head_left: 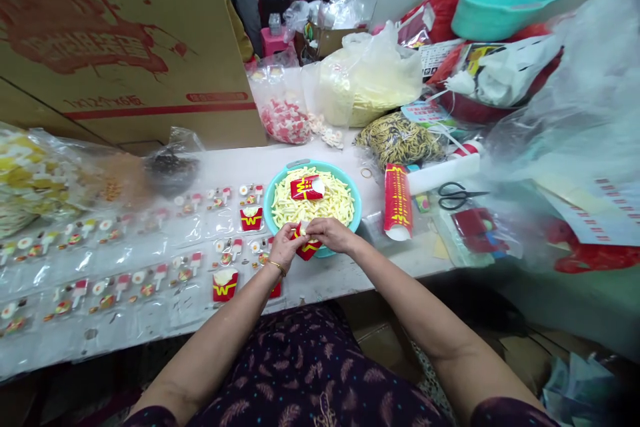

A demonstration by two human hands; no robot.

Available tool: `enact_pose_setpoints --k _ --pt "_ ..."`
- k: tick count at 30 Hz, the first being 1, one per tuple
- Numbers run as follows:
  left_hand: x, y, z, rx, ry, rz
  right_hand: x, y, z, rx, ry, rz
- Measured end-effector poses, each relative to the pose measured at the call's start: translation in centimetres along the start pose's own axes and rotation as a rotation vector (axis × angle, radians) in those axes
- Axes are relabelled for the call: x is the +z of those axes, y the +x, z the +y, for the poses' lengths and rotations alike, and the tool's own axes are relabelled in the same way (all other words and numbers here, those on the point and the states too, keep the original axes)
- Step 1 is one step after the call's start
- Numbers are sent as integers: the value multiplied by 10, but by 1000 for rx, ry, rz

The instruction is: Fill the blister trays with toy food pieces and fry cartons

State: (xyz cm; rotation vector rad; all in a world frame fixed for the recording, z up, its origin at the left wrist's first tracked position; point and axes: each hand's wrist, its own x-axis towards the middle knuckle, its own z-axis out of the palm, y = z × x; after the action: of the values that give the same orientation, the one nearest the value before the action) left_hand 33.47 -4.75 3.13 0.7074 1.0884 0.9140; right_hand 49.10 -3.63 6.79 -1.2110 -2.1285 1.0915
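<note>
A small red fry carton [309, 250] with a yellow mark is held at the near rim of a turquoise basin [357, 213]. My left hand [284, 248] is closed around the carton's left side. At its top edge, the fingers of my right hand [330, 234] are pinched together on the carton; whether they also hold a fry is hidden. Pale toy fries [333, 197] fill the basin under and beyond my hands. On top of them lies another red carton [307, 187]. Left of the basin, filled fry cartons [251, 218] rest on clear packets.
Rows of clear packets with tiny toy foods [145, 283] cover the table's left. A stack of red cartons [398, 200] and black scissors [457, 195] lie to the right. Bulging plastic bags [373, 83] and a large cardboard box [125, 47] stand behind.
</note>
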Motion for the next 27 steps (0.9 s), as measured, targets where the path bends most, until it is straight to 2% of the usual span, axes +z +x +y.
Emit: enact_pose_setpoints --k 5,10,13,15,18,21,24,27 --pt "-6 2 3 44 61 135 -1 -5 -3 134 105 236" --pt "-24 -10 -2 164 308 58 32 11 -19 223 62 262" --pt "-45 -25 -1 224 476 60 59 21 -26 272 191 230" --pt "-61 -34 1 277 626 124 79 29 -31 252 307 194" --pt "-88 -41 6 320 814 224 114 49 -39 309 436 251" --pt "-123 -42 14 296 801 314 144 83 -45 397 510 222" --pt "-168 -41 24 257 735 430 159 134 -47 403 405 176" --pt "-211 -37 26 307 931 462 163 193 -47 375 131 188"
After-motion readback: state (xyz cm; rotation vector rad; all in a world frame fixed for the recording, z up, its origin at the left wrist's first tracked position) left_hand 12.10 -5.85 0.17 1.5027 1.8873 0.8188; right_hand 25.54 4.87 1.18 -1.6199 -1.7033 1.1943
